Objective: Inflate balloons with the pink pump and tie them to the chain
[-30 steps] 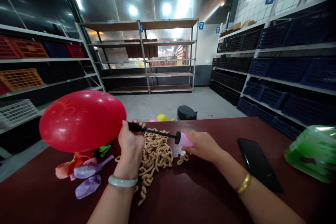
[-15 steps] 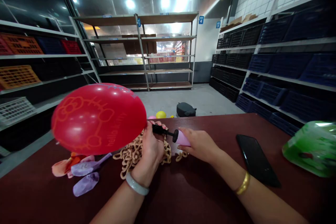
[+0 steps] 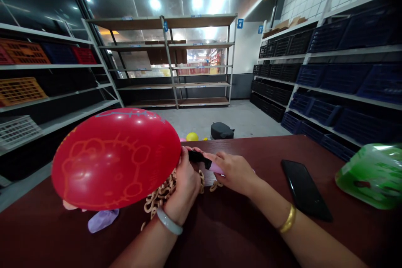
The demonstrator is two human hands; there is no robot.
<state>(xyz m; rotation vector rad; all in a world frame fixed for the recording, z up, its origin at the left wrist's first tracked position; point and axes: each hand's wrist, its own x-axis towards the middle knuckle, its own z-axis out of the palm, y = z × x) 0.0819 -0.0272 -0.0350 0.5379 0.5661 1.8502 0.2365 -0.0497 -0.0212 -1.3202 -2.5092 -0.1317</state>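
Observation:
A large red balloon [image 3: 116, 159] with a printed cartoon outline is inflated at the left, its neck at my left hand [image 3: 187, 176]. That hand is closed around the balloon's neck and the black nozzle end of a hand pump [image 3: 216, 168]. My right hand [image 3: 237, 173] is wrapped round the pump's pale pink barrel. The neck and the nozzle tip are hidden behind my left fingers. Under my left wrist lies a pile of tan ring-shaped pieces [image 3: 160, 194]. A flat purple balloon [image 3: 103, 220] rests on the table, partly behind the red one.
On the brown table [image 3: 251, 234], a black phone [image 3: 306, 189] and a green-and-clear plastic package [image 3: 372, 178] lie at the right. Beyond the table edge are a dark grey bag [image 3: 222, 130] and a yellow balloon [image 3: 192, 137] on the floor. Shelves with crates line both sides.
The red balloon has grown bigger and hangs lower, covering most of the flat balloons. My right hand has pushed the pump barrel toward my left hand, so the rod between them no longer shows.

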